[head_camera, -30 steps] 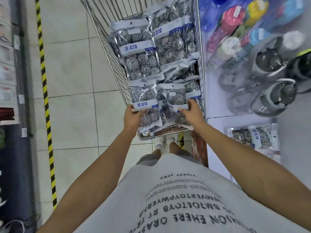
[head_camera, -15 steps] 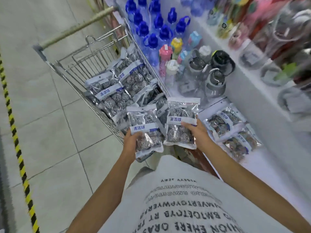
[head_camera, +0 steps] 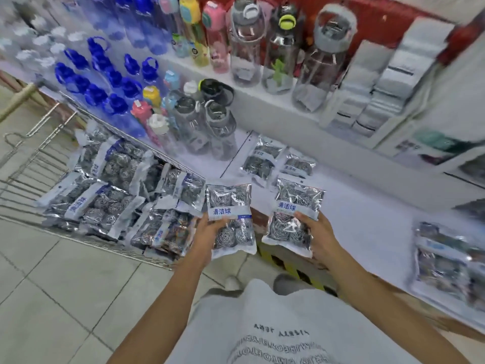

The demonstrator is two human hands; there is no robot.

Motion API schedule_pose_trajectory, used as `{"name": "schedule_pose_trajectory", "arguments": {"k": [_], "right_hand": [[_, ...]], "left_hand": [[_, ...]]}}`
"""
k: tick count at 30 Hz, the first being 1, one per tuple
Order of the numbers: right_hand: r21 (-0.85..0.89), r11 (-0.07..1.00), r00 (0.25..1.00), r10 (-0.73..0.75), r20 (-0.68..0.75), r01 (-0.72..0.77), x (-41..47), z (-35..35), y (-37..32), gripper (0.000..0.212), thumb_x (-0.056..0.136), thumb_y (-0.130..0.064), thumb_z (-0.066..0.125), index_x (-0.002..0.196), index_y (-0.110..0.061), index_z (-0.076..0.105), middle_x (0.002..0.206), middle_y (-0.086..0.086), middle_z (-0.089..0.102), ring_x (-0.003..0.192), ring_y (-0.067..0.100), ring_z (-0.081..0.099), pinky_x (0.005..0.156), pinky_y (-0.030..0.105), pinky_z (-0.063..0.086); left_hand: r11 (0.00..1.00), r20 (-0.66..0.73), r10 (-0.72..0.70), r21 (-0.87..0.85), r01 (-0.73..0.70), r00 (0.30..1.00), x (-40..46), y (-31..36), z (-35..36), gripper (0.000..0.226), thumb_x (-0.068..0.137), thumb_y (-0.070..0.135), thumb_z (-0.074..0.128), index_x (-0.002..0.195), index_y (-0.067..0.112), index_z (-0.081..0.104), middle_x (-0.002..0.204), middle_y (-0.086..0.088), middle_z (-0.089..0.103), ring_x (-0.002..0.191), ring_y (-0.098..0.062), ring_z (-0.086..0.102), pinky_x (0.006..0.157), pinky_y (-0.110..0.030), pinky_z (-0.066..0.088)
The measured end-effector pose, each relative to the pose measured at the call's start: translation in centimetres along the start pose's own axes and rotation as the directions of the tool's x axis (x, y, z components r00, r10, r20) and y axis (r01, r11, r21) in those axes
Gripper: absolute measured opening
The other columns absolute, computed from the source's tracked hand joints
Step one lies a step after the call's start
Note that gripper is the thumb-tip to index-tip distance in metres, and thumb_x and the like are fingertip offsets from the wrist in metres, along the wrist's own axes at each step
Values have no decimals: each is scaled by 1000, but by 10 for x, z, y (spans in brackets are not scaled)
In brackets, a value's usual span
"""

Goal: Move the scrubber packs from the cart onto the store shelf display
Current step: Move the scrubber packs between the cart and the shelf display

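Now each hand, left hand (head_camera: pixel 206 233) and right hand (head_camera: pixel 319 233), has fingers curled round a flat crinkly plastic scrubber pack: left pack (head_camera: pixel 231 218), right pack (head_camera: pixel 295 214), both holding coiled steel-wool balls.

Lots of water bottles with blue lids (head_camera: pixel 105 82) stand in rows at the back. Big clear bottles (head_camera: pixel 246 46) stand beside them. The blurry gray stacks (head_camera: pixel 378 82) may be boxes.

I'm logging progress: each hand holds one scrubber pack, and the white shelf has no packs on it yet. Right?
Not quite. The head view shows scrubber packs already lying on the white shelf. The rest holds: the left hand and right hand each hold one pack.
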State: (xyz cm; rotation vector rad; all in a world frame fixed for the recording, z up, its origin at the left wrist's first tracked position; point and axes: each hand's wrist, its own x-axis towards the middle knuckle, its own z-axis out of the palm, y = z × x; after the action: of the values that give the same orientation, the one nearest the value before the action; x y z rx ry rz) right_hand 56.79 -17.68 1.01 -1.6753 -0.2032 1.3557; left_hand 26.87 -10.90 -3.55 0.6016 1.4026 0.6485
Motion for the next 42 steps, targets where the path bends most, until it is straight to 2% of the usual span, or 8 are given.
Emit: {"name": "schedule_pose_trajectory", "arguments": {"k": [5, 16, 21, 25, 29, 36, 39, 42], "right_hand": [[98, 995, 995, 31, -94, -22, -9, -83, 8, 54, 78, -19, 88, 126, -17, 62, 110, 10, 74, 98, 30, 68, 96, 57, 56], [67, 996, 988, 69, -140, -61, 4, -207, 11, 47, 81, -13, 83, 122, -16, 59, 100, 10, 71, 82, 24, 66, 73, 37, 54], [87, 988, 972, 143, -189, -129, 34, -220, -2, 51, 89, -18, 79, 130, -18, 49, 139, 28, 55, 133, 52, 48, 106, 69, 43], [126, 978, 954, 189, -232, -163, 63, -224, -13, 47, 90, -19, 77, 129, -21, 51, 120, 10, 66, 95, 23, 64, 76, 42, 57], [103, 978, 944, 201, -263, -179, 96, -227, -14, 42, 86, -17, 82, 123, -13, 63, 104, 6, 75, 95, 27, 72, 71, 37, 59], [155, 959, 909, 277, -312, -239, 163, -232, -11, 50, 78, -18, 90, 119, -5, 66, 100, 16, 70, 80, 25, 61, 67, 40, 57], [182, 948, 886, 311, -343, -262, 194, -232, -9, 59, 73, -18, 93, 122, -6, 64, 114, 18, 74, 92, 29, 71, 87, 51, 60], [163, 946, 866, 323, -381, -281, 221, -233, -7, 56, 76, -16, 91, 122, -7, 61, 114, 15, 73, 91, 28, 71, 74, 40, 61]], "left_hand": [[998, 94, -22, 62, 17, 995, -37, 12, 94, 28, 85, 15, 82, 106, 30, 69, 107, 1, 78, 97, -20, 75, 73, -47, 64], [953, 136, -64, 304, 20, 989, -37, -27, 235, 51, 83, 25, 85, 127, 15, 60, 120, 2, 66, 116, -24, 61, 106, -52, 47], [936, 127, -106, 348, 56, 986, -9, -22, 271, 45, 86, 27, 83, 120, 19, 55, 118, 6, 65, 107, -17, 60, 105, -39, 44], [909, 129, -160, 406, 95, 979, 34, -17, 293, 64, 72, 37, 93, 126, 19, 64, 121, -4, 72, 114, -25, 67, 104, -52, 51], [874, 171, -179, 480, 77, 969, 77, -10, 316, 63, 77, 29, 90, 133, 16, 64, 123, -4, 73, 119, -27, 66, 107, -47, 49], [852, 196, -209, 518, 80, 958, 133, -1, 364, 72, 88, 21, 80, 151, 17, 45, 141, 1, 55, 121, -19, 54, 57, -16, 46], [820, 191, -212, 568, 69, 959, 156, -4, 378, 65, 91, 21, 77, 148, 11, 48, 140, -5, 56, 128, -19, 50, 67, -19, 45], [776, 159, -217, 627, 71, 963, 180, -15, 385, 86, 91, 28, 78, 161, 16, 29, 166, -6, 30, 145, -27, 40, 91, -24, 47]]}}
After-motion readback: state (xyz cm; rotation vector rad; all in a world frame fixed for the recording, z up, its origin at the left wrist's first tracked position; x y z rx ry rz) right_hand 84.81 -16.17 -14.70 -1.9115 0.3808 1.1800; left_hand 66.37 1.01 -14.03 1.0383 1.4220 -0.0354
